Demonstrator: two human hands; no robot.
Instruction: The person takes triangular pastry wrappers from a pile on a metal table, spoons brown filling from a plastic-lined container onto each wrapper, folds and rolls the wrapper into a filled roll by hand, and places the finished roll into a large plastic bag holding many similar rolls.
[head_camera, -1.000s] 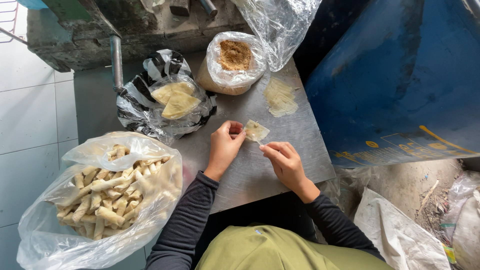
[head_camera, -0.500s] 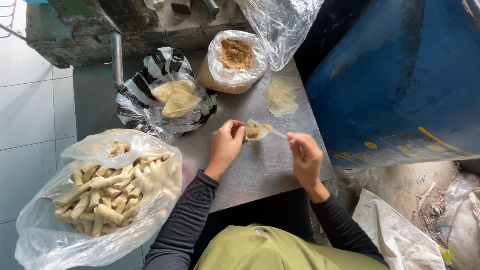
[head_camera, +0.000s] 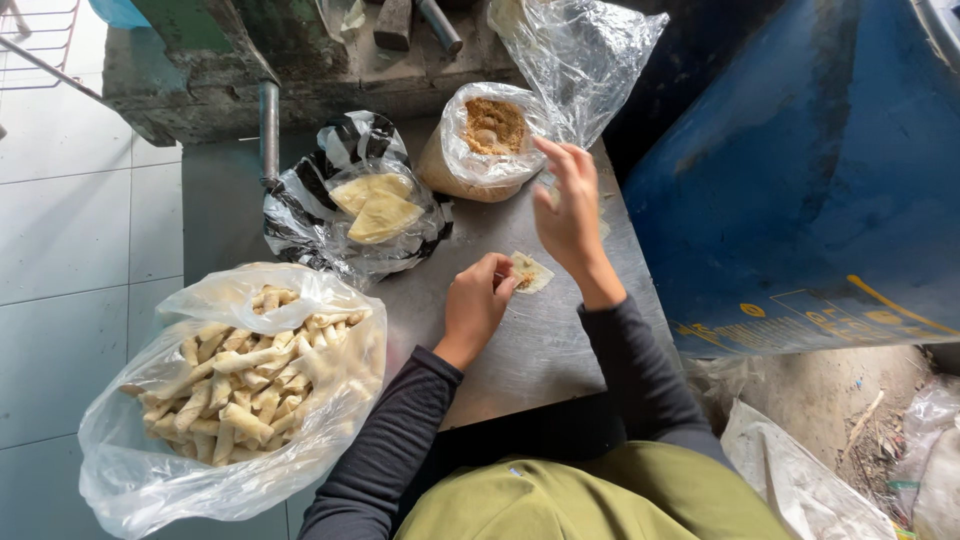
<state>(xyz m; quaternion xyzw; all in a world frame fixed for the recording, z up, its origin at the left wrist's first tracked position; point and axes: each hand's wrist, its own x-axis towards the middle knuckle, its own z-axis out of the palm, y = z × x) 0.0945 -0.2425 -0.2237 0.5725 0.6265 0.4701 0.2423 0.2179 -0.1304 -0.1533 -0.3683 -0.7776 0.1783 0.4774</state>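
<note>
Head cam, looking down at a grey metal table.

Left hand: resting on the table, fingers curled, fingertips pinning the left edge of a small pastry wrapper. The wrapper lies flat with a dab of brown filling on it and sits just right of the fingertips, touching them. More a press than a full grasp.

Right hand: lifted above the table, fingers spread loosely, holding nothing I can see. It's far of the wrapper and apart from it, hovering just right of a bag of brown crumbly filling. Beneath it is a pale stack of wrappers, mostly hidden by the hand, so contact can't be judged.

Around:
- black-and-clear plastic bag holding yellowish pastry sheets, left of the filling bag, far-left of the left hand
- big clear bag of finished rolled pastries, near-left, partly hanging over the table edge
- empty clear plastic bag at the far side
- blue drum right of the table
- white tiled floor on the left

Person wears dark long sleeves and an olive apron.
</note>
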